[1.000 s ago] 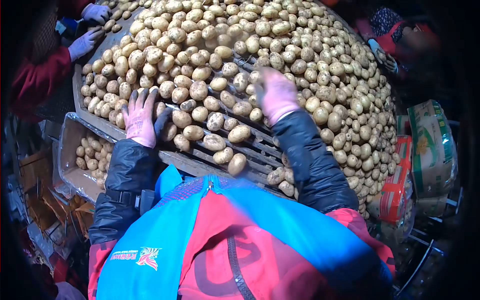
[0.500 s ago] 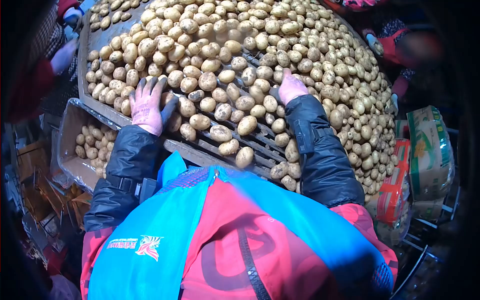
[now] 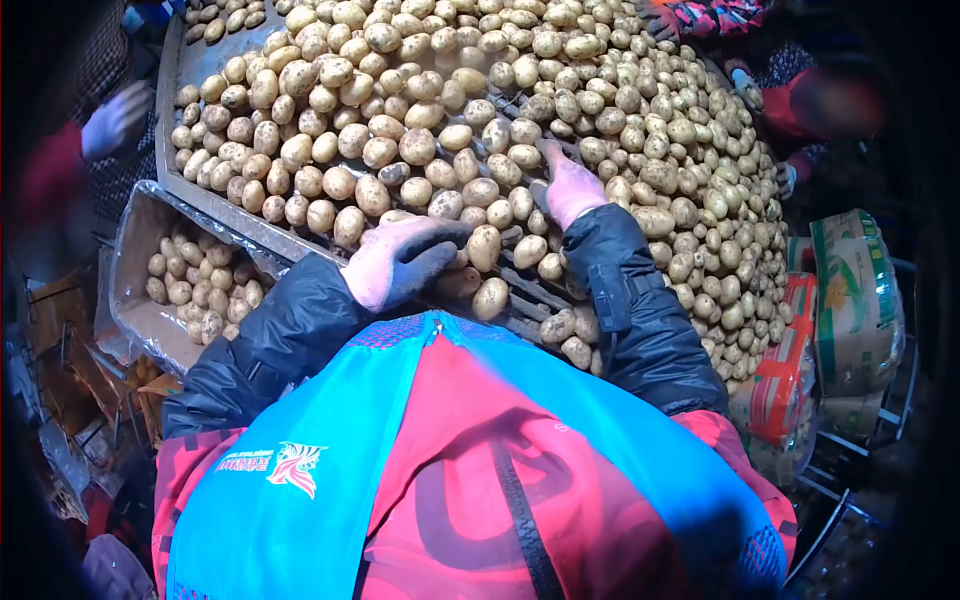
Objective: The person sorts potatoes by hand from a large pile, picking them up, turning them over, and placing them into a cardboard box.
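Note:
A big heap of pale potatoes (image 3: pixel 400 147), some smudged with dirt, covers a sorting table with dark slats (image 3: pixel 535 292). My left hand (image 3: pixel 398 262), in a pink glove with dark grey fingers, lies sideways over potatoes by the near edge. Its fingers stretch to the right, with the thumb apart below them; potatoes beneath are partly hidden. Farther right, my right hand (image 3: pixel 572 186) touches the heap, index finger pointing away from me and thumb spread to the left. Its other fingers are hidden from view. Neither hand visibly grips a potato.
At left stands a plastic-lined cardboard box (image 3: pixel 150 312) partly filled with potatoes. A co-worker's gloved hand (image 3: pixel 117 122) is beyond it. Other people's hands (image 3: pixel 660 20) appear along the far and right sides. Plastic-wrapped cartons (image 3: pixel 855 300) are stacked at right.
My left hand has swept right and toward me, and potatoes now lie where it was. My right hand has shifted slightly left, its index finger extending farther. The left co-worker's hand has turned.

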`<action>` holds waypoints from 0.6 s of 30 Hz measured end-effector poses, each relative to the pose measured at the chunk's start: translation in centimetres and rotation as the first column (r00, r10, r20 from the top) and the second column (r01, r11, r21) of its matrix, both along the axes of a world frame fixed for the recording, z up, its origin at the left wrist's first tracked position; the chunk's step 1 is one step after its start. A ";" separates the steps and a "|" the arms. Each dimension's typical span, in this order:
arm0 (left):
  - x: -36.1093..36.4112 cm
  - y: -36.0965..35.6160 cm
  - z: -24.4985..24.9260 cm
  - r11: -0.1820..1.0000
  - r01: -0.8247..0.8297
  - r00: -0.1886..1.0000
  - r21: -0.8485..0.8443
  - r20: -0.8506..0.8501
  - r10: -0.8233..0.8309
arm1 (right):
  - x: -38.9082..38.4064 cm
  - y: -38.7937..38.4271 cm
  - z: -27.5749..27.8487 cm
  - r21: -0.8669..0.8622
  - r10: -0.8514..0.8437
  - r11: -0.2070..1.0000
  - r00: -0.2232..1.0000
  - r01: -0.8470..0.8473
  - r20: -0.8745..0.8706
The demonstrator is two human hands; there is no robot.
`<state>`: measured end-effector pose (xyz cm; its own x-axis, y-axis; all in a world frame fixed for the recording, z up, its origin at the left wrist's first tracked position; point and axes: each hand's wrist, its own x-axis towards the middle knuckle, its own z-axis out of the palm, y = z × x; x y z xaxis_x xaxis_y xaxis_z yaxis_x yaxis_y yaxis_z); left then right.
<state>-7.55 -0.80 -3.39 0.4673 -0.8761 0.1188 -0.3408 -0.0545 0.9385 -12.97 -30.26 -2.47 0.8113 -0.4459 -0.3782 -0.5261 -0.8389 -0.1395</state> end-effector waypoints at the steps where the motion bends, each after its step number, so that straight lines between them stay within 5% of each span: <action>1: 0.0 -0.1 0.0 1.000 0.013 0.999 0.000 0.050 -0.013 | -0.2 -0.5 -0.2 0.030 0.013 0.999 1.000 -0.013 0.027; 4: -0.2 -1.1 1.2 0.999 0.017 0.988 -0.030 0.156 -0.012 | -0.2 -1.1 0.1 0.059 0.019 0.998 1.000 -0.020 0.024; 7: 0.2 -3.7 1.5 0.962 0.271 0.883 -0.028 0.406 -0.236 | -0.5 -1.2 0.7 0.050 0.026 0.998 1.000 -0.027 0.017; 10: -0.7 -8.2 1.0 0.863 0.326 0.595 0.386 0.625 -0.505 | -0.8 -1.3 0.3 -0.056 0.064 0.996 0.998 -0.063 0.029; 11: -1.3 -9.6 0.0 0.885 0.268 0.532 0.380 0.708 -0.465 | -0.9 -1.6 -0.4 -0.091 0.092 0.992 0.996 -0.090 0.018; 14: -2.5 -13.0 1.0 0.756 0.184 0.502 0.628 0.601 -0.622 | -0.7 -2.1 -0.9 -0.108 0.119 0.987 0.992 -0.122 -0.032; 18: -3.9 -14.7 -0.1 0.749 0.179 0.496 0.638 0.599 -0.629 | -0.2 -2.7 0.0 -0.056 0.114 0.991 0.987 -0.121 -0.116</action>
